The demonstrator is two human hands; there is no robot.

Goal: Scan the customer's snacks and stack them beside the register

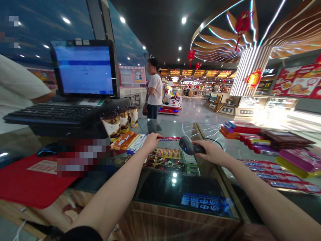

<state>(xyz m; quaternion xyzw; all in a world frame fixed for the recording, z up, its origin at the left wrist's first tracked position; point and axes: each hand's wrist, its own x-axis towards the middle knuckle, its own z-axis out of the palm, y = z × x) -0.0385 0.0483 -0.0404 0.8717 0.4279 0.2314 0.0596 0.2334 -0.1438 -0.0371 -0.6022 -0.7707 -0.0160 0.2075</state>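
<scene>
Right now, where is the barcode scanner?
In the head view, the barcode scanner sits in the person's right hand, over the glass counter, just right of the red candy pack held in their left hand.

Slim red sweet packet [169, 138], long and straight, with white lettering along its side, pinched at one end by the left hand [151, 142] and held roughly level. Just beside its far end, a dark grey handheld barcode scanner [189, 146], nose angled toward the packet, blue light glowing, its handle wrapped in the right hand [208, 152]; a thin black cord [213, 140] curving away behind.
</scene>
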